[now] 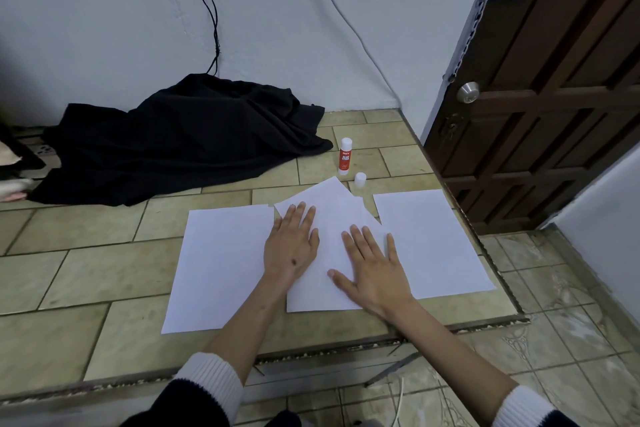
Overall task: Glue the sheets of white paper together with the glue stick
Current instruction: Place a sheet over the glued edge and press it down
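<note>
Three white paper sheets lie on the tiled counter. The middle sheet is tilted and overlaps the right sheet; the left sheet lies beside it. My left hand and my right hand both rest flat, fingers spread, on the middle sheet. A red and white glue stick stands upright and uncapped behind the sheets. Its white cap stands beside it on the counter.
A crumpled black cloth covers the back left of the counter, with black cables hanging down the wall above it. A brown wooden door is at the right. The counter's front edge and right edge drop to a tiled floor.
</note>
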